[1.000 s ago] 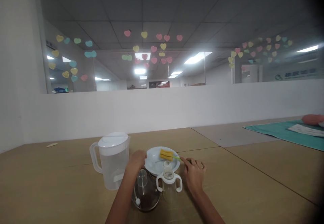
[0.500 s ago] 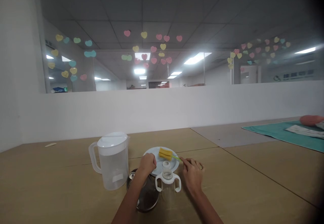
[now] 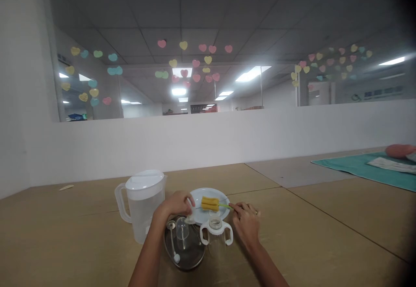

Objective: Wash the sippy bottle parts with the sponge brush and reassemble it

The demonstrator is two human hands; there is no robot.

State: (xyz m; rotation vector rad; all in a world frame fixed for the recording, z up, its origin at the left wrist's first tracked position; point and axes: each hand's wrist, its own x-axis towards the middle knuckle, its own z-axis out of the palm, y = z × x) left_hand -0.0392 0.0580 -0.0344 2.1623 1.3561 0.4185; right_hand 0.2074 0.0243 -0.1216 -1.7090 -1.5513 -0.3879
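My right hand [image 3: 247,224] is closed around the green handle of a yellow sponge bottle brush [image 3: 209,203], its head over the white plate [image 3: 208,191]. My left hand [image 3: 178,204] is at the plate's left edge, fingers curled together. Under its fingertips is a small pale translucent piece [image 3: 190,220], blurred, which seems pinched there. Between my hands stands a clear baby bottle [image 3: 216,241] with a white two-handled ring and an open mouth. A dark round metal tray [image 3: 188,256] beside it holds a clear dome cap [image 3: 182,230] and a weighted straw [image 3: 173,243].
A translucent lidded pitcher [image 3: 145,207] stands to the left, partly behind my left arm. A teal cloth [image 3: 351,166] with a reddish object [image 3: 399,151] lies far right. A low white wall [image 3: 201,144] with windows bounds the table's back.
My left hand has shifted left from the plate, and a pale piece now shows at its fingertips. More of the tray is uncovered. The brush head has turned and dipped slightly.
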